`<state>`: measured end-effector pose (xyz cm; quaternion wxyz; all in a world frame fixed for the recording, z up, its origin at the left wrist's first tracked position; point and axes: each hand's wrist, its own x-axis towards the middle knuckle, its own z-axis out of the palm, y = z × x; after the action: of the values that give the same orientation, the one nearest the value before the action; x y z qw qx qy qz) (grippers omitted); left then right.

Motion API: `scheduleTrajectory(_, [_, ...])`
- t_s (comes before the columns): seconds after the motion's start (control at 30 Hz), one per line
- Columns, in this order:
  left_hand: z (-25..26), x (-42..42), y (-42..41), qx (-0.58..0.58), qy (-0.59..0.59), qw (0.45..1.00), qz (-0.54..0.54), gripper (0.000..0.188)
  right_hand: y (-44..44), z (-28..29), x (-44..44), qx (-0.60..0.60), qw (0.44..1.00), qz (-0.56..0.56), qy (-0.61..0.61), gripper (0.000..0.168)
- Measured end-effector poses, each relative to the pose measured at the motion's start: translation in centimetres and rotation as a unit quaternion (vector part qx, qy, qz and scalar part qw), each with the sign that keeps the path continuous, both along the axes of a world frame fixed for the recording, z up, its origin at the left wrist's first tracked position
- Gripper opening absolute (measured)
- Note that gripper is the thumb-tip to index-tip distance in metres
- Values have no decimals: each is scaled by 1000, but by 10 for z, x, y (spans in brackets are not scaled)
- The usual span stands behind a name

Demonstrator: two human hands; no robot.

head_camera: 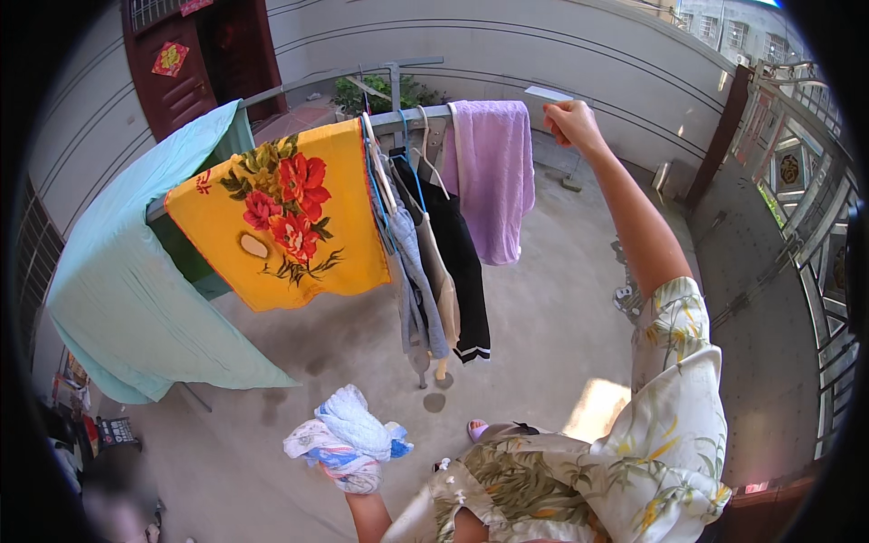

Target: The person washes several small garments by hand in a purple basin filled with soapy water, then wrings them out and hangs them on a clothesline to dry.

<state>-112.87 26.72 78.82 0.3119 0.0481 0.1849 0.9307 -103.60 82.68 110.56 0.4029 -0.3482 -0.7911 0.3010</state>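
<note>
My left hand (361, 506) is low in front of me, mostly hidden by a bunched bundle of white, blue and pink cloths (356, 434) that it holds. My right hand (572, 125) is raised at the upper right, fingers curled in, with nothing visible in it. Nearest to it, a lilac towel (492, 176) is draped over the end of a metal drying rail (414, 122). Left of the towel hang black trousers (455, 258), a beige garment (438, 265) and grey garments (414, 278) on hangers. A yellow floral towel with a hole (285, 224) lies over the rail.
A large mint-green sheet (142, 265) covers the rack's left end. A metal gate (753, 305) stands on the right. Behind are a dark red door (170, 68), a pale wall (509, 47) and green plants (387, 91). At lower left are assorted items and a blurred shape (122, 502).
</note>
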Motion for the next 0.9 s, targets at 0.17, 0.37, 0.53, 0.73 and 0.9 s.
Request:
scheduleTrajectory(0.17, [-2, -2, 10, -4, 10, 1000, 8, 61, 75, -118, 25, -366, 930, 40, -3, 42])
scheduleTrajectory(0.37, [12, 17, 27, -21, 40, 996, 75, 62, 79, -168, -15, -541, 794, 225, 163, 36])
scheduleTrajectory(0.53, [24, 48, 53, -40, 64, 984, 161, 63, 61, -166, -22, -482, 777, 335, 230, 22])
scheduleTrajectory(0.73, [44, 92, 96, -77, 92, 966, 231, 63, 81, -127, 25, -461, 685, 407, 390, 17])
scheduleTrajectory(0.9, [70, 114, 142, -111, 132, 951, 256, 64, 105, -104, 39, -431, 706, 384, 412, 20])
